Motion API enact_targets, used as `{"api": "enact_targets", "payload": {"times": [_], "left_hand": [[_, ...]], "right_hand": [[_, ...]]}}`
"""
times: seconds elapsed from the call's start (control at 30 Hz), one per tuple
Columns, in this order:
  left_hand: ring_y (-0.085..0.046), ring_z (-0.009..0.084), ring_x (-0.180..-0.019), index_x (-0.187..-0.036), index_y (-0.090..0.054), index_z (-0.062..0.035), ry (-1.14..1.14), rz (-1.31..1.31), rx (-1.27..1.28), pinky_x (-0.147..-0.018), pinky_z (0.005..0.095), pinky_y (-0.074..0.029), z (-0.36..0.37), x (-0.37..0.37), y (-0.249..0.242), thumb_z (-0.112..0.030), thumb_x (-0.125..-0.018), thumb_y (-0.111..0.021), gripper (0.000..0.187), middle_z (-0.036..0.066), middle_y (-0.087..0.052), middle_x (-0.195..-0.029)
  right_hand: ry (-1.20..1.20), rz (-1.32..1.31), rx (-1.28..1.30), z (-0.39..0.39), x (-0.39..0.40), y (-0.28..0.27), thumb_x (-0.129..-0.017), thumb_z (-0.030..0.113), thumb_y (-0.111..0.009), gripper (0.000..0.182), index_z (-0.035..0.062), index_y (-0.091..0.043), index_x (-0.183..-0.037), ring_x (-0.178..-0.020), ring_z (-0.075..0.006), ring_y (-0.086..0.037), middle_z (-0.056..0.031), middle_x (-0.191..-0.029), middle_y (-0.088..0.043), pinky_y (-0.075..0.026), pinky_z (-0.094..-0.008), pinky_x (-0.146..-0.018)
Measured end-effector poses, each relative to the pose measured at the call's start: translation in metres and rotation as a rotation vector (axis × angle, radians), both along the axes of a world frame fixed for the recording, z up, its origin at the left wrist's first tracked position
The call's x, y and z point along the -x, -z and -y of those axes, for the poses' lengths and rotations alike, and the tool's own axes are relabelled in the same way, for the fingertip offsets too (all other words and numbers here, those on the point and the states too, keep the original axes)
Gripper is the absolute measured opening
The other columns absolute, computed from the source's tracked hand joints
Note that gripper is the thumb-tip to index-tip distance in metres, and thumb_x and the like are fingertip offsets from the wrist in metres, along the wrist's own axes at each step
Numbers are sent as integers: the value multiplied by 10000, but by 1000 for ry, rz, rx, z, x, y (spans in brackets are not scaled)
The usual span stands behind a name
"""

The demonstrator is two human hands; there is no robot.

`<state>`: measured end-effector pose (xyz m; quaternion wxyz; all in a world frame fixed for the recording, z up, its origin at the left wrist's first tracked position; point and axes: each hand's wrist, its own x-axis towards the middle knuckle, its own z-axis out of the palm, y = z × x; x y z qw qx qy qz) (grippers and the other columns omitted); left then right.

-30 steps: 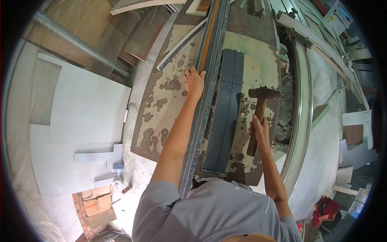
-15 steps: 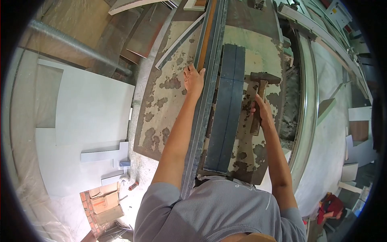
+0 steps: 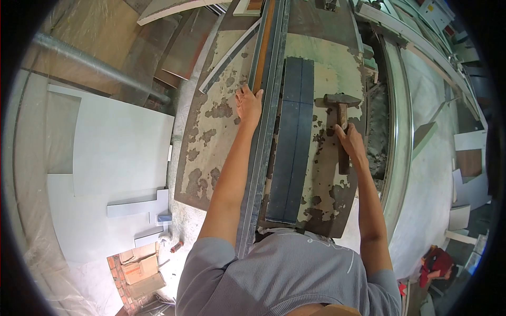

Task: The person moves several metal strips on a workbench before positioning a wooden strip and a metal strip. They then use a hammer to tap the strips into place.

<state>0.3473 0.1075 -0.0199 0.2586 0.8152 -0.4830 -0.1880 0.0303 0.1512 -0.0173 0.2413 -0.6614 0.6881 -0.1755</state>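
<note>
My left hand [image 3: 249, 107] is at the left edge of a long metal bar [image 3: 263, 118] with an orange strip along its far part. Its thumb touches the bar, and its slightly bent fingers are spread apart. My right hand [image 3: 353, 141] has its thumb and fingers about the wooden handle of a hammer [image 3: 342, 108]; the palm hides part of the handle. The hammer's dark head points away from me, over the worn bench. Between my hands lies a long dark grey slab [image 3: 295, 139], marked with blue lines lengthwise and across.
A blotchy worn bench top [image 3: 203, 118] carries the bar and slab. A thin curved strip [image 3: 229, 57] lies at its far left. Metal rails [image 3: 398, 142] run along the right side. White boards [image 3: 124, 137] and brick-patterned cardboard [image 3: 139, 271] are on the left floor.
My right hand has shifted right, its fingers moving to the top of the handle. The handle's near end has swung right, so the hammer lies straighter. My left hand stays by the bar.
</note>
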Motion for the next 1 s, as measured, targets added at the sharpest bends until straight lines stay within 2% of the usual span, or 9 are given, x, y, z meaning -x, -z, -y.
{"api": "enact_targets", "payload": {"times": [0.1, 0.2, 0.27, 0.3, 0.37, 0.57, 0.73, 0.83, 1.0], "left_hand": [[-265, 430, -1303, -1333, -319, -31, 1, -36, -9, -1027, 485, -317, -1, 1, -2, -374, -881, -542, 610, 310, -264, -1385], [-265, 430, -1303, -1344, -307, -31, -3, -8, -26, -1027, 482, -319, -1, 0, -2, -378, -882, -539, 623, 299, -272, -1385], [-254, 428, -1308, -1357, -294, -34, 11, -9, -16, -1029, 481, -317, -2, 0, -1, -382, -883, -537, 636, 288, -264, -1395], [-254, 428, -1308, -1357, -294, -34, 12, -9, -15, -1029, 481, -317, -1, 0, 0, -382, -883, -537, 636, 288, -264, -1395], [-255, 426, -1308, -1361, -289, -31, 8, 4, -26, -1032, 478, -317, 0, 0, 1, -379, -884, -535, 640, 276, -267, -1395], [-318, 404, -1252, -1355, -322, -34, 31, 115, -31, -982, 511, -317, 0, -6, 2, -434, -854, -564, 685, 252, -328, -1338], [-364, 357, -1190, -1348, -349, -65, -65, 485, 259, -990, 530, -272, 32, -57, 3, -500, -805, -587, 736, 186, -362, -1327], [-352, 346, -1212, -1347, -355, -73, -80, 660, 255, -1003, 562, -238, 63, -108, 15, -486, -792, -607, 737, 152, -381, -1320], [-250, 341, -1322, -1396, -304, -175, -64, 604, -212, -1008, 619, -198, 88, -144, 15, -471, -767, -644, 774, 120, -290, -1436]], "right_hand": [[39, -199, -40, -7, -6, -17, -844, 504, -545, 555, -38, -535, -962, -749, -415, -621, -288, -757, -610, -497, -448, -625], [-6, -311, -80, -15, -8, -32, -854, 491, -533, 534, 0, -515, -1065, -779, -387, -626, -257, -827, -617, -503, -454, -663], [2, -327, -6, -21, -6, -32, -847, 387, -587, 481, 38, -483, -1161, -931, -356, -590, -219, -1030, -576, -488, -423, -755], [2, -327, -6, -25, -7, -31, -847, 387, -587, 481, 38, -483, -1161, -931, -356, -590, -219, -1030, -576, -488, -423, -755], [-24, -278, 253, -33, -11, -28, -810, 258, -647, 527, 74, -430, -1252, -1093, -345, -482, -178, -1199, -467, -432, -409, -880], [-82, -256, 396, -53, -26, 15, -797, 98, -633, 646, 69, -318, -1361, -1258, -354, -317, -153, -1361, -338, -300, -436, -1041], [-67, -303, 405, -52, -23, 19, -790, 77, -626, 654, 58, -314, -1365, -1273, -338, -310, -155, -1370, -333, -275, -435, -1058], [-64, -281, 421, -51, -22, 21, -790, 76, -625, 646, 58, -321, -1361, -1270, -335, -315, -153, -1366, -338, -276, -436, -1057], [-58, -289, 413, -50, -20, 25, -801, 92, -618, 645, 64, -312, -1368, -1273, -329, -313, -151, -1373, -324, -268, -437, -1060]]}}
